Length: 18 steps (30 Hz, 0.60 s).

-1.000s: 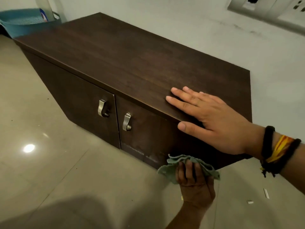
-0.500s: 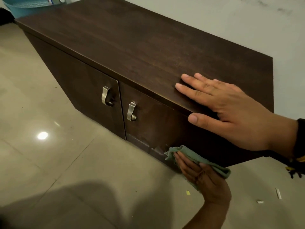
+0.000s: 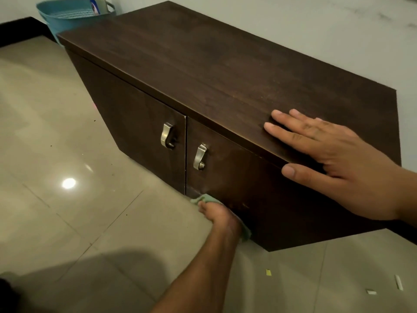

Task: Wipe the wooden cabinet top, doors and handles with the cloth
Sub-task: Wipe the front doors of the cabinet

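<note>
**low wipe along the foot of the right door**

we see the dark brown wooden cabinet [image 3: 203,71] running its long axis from the upper left of the frame down to the lower right, its back against the pale wall and its two doors facing the lower left. the glossy beige tiled floor [image 3: 67,222] lies open in front of the doors across the whole left and bottom of the frame. past the cabinet's far end, in the upper left corner, stands a light blue plastic basket [image 3: 65,19].

our right hand [image 3: 334,161] lies flat on the top near its front edge, at centre right, fingers straight and slightly spread, thumb hanging over the edge in front of the door.

our left hand [image 3: 218,215] is low at centre, pressing the pale green cloth [image 3: 203,198] against the bottom of the right door [image 3: 248,177], near the seam between the doors. the cloth shows beyond the fingertips and under the wrist; how the fingers curl on it we cannot tell.

two curved silver metal handles [image 3: 167,135] sit either side of the seam, untouched. small paper scraps [image 3: 268,272] lie on the floor at the lower right.
</note>
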Tool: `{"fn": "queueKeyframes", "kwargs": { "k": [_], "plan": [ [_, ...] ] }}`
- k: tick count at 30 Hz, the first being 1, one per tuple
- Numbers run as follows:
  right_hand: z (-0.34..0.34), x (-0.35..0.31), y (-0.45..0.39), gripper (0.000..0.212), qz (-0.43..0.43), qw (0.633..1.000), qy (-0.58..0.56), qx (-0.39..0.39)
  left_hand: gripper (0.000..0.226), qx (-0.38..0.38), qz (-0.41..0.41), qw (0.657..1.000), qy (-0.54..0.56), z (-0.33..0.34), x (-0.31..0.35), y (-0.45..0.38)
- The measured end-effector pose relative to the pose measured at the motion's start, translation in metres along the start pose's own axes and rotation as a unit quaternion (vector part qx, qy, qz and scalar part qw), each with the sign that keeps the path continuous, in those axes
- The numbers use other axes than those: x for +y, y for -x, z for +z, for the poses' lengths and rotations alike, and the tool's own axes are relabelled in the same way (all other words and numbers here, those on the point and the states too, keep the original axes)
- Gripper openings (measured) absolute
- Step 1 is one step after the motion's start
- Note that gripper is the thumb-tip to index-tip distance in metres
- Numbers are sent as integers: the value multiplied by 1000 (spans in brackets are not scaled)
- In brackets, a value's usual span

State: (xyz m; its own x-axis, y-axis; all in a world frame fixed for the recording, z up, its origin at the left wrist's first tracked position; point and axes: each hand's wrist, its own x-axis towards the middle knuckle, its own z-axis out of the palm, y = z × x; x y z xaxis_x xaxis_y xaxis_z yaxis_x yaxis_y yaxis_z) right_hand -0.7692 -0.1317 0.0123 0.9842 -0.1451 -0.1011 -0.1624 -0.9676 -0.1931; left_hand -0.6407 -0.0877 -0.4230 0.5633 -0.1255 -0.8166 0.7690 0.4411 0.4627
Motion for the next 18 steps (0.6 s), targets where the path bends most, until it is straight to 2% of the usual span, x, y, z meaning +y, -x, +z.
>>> {"fn": "queueKeyframes", "kwargs": {
  "k": [1,2,3,4,6,8,11,14,15,18],
  "plan": [
    [0,0,0,64,-1,1000,-2,1,99,3,-27,999,-39,14,47,2],
    [-1,0,1,64,-1,1000,-2,3,113,52,-78,994,-55,12,44,20],
    [-1,0,0,63,-2,1000,-2,4,114,84,-40,994,-52,19,78,37],
    [-1,-1,0,63,0,1000,-1,4,99,76,17,996,-37,23,104,66],
    [-1,-2,-1,63,4,1000,0,-1,65,63,155,985,-52,28,110,112],
    [0,-2,0,63,6,1000,-3,3,55,44,216,973,-64,23,97,135],
    [-1,-2,0,63,2,1000,-7,7,58,15,214,967,-139,4,52,157],
    [-2,-2,1,63,4,1000,-3,3,111,-19,121,978,-169,4,53,156],
    [-2,-2,0,63,4,1000,0,0,117,0,99,982,-164,6,61,133],
    [-2,-4,0,64,8,1000,8,-11,109,24,26,990,-137,9,104,62]
  ]
}}
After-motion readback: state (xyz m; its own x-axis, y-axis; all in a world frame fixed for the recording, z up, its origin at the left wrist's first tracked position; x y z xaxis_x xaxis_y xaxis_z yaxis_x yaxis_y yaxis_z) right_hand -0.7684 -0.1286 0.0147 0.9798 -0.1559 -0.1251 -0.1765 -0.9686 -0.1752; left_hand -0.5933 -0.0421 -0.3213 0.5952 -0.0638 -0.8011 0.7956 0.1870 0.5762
